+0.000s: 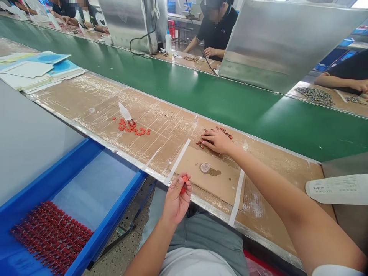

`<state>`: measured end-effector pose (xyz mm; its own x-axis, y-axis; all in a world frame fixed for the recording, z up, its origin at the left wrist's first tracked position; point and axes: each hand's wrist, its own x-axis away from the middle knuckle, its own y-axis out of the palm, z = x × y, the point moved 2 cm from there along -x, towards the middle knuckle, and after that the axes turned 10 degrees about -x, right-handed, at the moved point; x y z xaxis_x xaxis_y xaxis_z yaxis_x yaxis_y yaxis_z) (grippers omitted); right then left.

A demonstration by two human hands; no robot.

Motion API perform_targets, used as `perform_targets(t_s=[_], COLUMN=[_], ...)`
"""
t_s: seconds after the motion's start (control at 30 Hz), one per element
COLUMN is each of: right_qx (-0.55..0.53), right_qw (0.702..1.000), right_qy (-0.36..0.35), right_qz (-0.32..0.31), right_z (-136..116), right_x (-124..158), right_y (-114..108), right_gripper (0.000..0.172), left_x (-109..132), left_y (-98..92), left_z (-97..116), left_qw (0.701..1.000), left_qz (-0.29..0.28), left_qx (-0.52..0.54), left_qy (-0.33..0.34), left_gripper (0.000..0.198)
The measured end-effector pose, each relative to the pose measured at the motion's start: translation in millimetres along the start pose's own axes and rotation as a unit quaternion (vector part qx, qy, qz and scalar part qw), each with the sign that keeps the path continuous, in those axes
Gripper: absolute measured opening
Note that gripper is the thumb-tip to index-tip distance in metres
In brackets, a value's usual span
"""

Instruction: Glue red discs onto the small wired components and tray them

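Near the table's front edge, my left hand (178,197) pinches a small red button-like disc (185,179) with dark spots on its face. More red shows lower between the fingers, partly hidden by them. My right hand (218,141) reaches across to a pile of small dark red pieces (225,132); its fingers are stretched out over them, and what lies under the fingertips is hidden. Between the two hands, a small clear round dish (205,167) sits on a cardboard sheet (198,182), beside a dark wet stain.
Loose red discs (134,128) lie to the left beside a white pointed nozzle-like piece (124,111). A blue tray (115,214) at lower left holds rows of red pieces. A green conveyor belt (172,90) runs behind; co-workers sit beyond. A white bottle (339,189) lies at right.
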<state>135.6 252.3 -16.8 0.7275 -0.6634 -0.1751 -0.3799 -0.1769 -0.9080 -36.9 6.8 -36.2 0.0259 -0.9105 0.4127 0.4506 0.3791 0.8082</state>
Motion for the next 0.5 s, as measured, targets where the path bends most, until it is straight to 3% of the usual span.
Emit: perform_targets(t_s=[0.17, 0.3, 0.5], right_qx=[-0.009, -0.023, -0.031], right_qw=[0.996, 0.998, 0.999], right_qy=[0.075, 0.059, 0.011], right_qz=[0.054, 0.018, -0.041], right_z=[17.2, 11.4, -21.1], right_x=[6.7, 2.0, -0.7], right_y=[-14.9, -15.8, -5.6], right_gripper=[0.043, 0.033, 0.028], left_x=[-3.8, -4.8, -2.8], left_y=[2.9, 4.5, 2.8], left_z=[-3.6, -3.7, 0.2], left_qw=[1.000, 1.000, 1.000], left_qz=[-0.005, -0.016, -0.014], left_qx=[-0.011, -0.020, -0.026], left_qy=[-0.004, -0.008, -0.007], left_gripper=[0.017, 0.019, 0.021])
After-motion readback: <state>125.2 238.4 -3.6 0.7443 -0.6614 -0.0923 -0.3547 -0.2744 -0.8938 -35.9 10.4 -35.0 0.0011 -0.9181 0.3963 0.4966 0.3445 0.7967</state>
